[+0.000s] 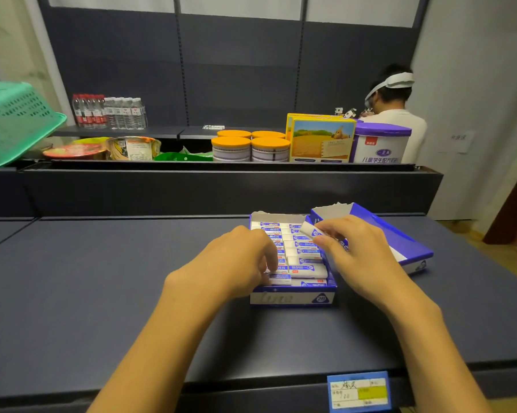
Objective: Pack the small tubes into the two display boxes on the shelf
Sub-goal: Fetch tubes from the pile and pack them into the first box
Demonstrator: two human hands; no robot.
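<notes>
left hand [236,257] fingers curl onto tubes [303,251] at the full box's [293,298] left edge. right hand [358,251] pinches one tube [310,229] over it; second box [400,236] lies right, shelf [102,278] bare leftward.

- A shop, or a mock-up of one: dark metal retail shelving [221,192] with slotted back panels.
- A price label [359,391] is clipped to the shelf's front edge.
- Behind the shelving stand stocked goods: bottled water [109,111], orange-lidded tins [251,148], instant-noodle bowls [102,149], a purple milk-powder can [381,143].
- A green shopping basket [16,120] rests left of the water.
</notes>
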